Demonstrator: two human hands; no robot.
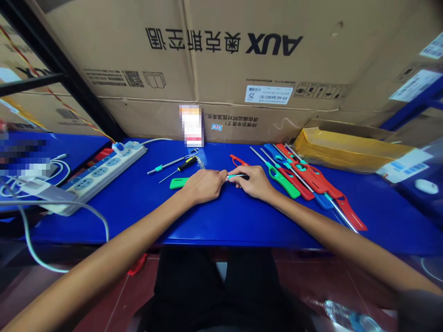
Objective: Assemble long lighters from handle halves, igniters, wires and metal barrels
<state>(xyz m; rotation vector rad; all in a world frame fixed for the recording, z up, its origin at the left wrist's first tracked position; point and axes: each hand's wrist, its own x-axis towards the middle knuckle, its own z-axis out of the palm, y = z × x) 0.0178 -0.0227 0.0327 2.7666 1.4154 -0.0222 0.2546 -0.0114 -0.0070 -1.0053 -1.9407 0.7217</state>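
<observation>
Blue glossy surface (207,226). On it I see, roughly left to right: white power strip (103,174), metal rod (171,163) with teal sleeve, black-yellow screwdriver (187,163), green plastic piece (177,183), red piece (239,160), overlapping multicoloured long-necked lighters (313,179), yellow-taped cardboard box (332,154) back right.

cannot make out most of the thin piece (233,176), covered by the left hand (207,185) and right hand (254,181). cannot see one end of the green handle (177,183), hidden by the left hand. cannot identify the upright pixelated rectangle (191,125), nor the dark pixelated thing (26,151) at the left edge. can follow the clear bottle (341,314) at lower right only to the bottom edge.
</observation>
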